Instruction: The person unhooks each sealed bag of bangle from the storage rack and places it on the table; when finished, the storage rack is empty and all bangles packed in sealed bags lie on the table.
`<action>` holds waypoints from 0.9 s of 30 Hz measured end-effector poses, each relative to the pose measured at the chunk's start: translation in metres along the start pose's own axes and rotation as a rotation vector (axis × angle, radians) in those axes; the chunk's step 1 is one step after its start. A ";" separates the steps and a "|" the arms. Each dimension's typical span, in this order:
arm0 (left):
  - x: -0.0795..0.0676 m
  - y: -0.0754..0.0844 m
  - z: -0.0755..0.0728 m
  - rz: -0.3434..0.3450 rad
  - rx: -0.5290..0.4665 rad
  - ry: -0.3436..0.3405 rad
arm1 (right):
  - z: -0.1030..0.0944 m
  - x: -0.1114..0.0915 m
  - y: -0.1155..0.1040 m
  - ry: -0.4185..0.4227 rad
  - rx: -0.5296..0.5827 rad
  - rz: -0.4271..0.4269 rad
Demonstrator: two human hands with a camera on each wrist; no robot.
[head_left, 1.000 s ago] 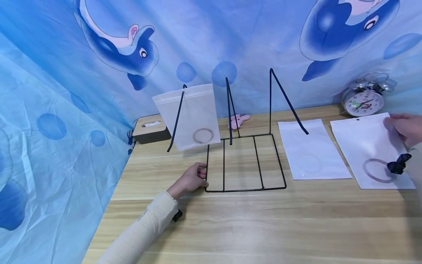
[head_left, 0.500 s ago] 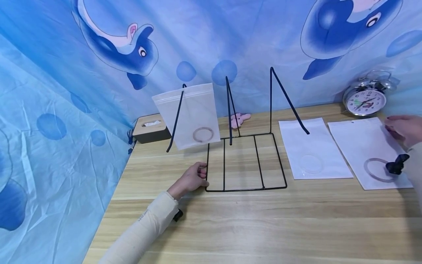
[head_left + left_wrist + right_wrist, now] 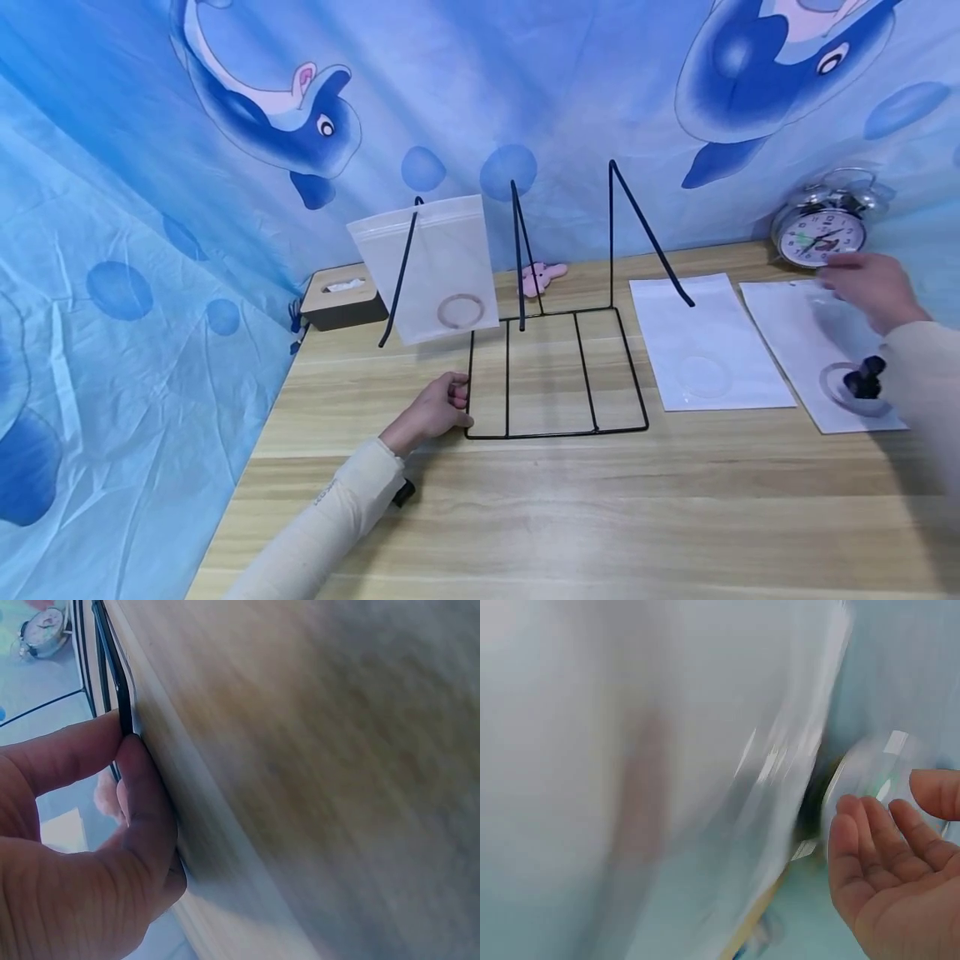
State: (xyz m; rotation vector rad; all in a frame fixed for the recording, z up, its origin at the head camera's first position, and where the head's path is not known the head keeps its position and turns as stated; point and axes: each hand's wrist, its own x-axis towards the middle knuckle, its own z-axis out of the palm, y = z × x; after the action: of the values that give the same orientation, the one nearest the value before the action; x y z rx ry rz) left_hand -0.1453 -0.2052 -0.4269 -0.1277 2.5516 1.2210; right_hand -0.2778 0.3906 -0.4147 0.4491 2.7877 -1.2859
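A black wire rack [image 3: 557,434] with upright hooked arms stands on the table. My left hand [image 3: 429,408] pinches the left bar of its base near the front corner; in the left wrist view, thumb and fingers meet at the black bar [image 3: 120,682]. A whitish zip bag [image 3: 448,262] showing a ring shape hangs on the rack's left arm. Two similar bags lie flat to the right: one bag [image 3: 711,337] beside the rack, another bag [image 3: 783,354] farther right. Above that far bag hovers my right hand [image 3: 873,287], holding nothing, its fingers loosely bent in the right wrist view.
A twin-bell alarm clock [image 3: 819,237] stands at the back right, just beyond the right hand. A tissue box [image 3: 345,308] sits at the back left. Behind the rack lies a small pink toy [image 3: 536,279]. A blue dolphin curtain [image 3: 585,100] hangs behind the wooden table [image 3: 555,517].
My right hand has let go of the far-right bag's upper edge and moved left over it. That bag lies slightly farther left. The left hand keeps its hold on the rack.
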 end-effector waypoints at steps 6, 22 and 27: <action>-0.001 -0.001 0.001 0.001 0.008 -0.001 | 0.045 -0.013 -0.064 -0.098 0.189 -0.216; -0.005 0.005 0.004 0.003 0.029 0.012 | 0.126 -0.058 -0.184 -0.357 0.439 -0.630; -0.006 0.007 0.002 0.002 0.036 0.016 | 0.137 -0.057 -0.195 -0.380 0.582 -0.562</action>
State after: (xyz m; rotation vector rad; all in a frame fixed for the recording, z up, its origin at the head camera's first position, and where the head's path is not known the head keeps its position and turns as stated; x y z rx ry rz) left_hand -0.1403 -0.1994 -0.4215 -0.1272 2.5863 1.1783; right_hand -0.2888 0.1542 -0.3513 -0.5684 2.2489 -2.0306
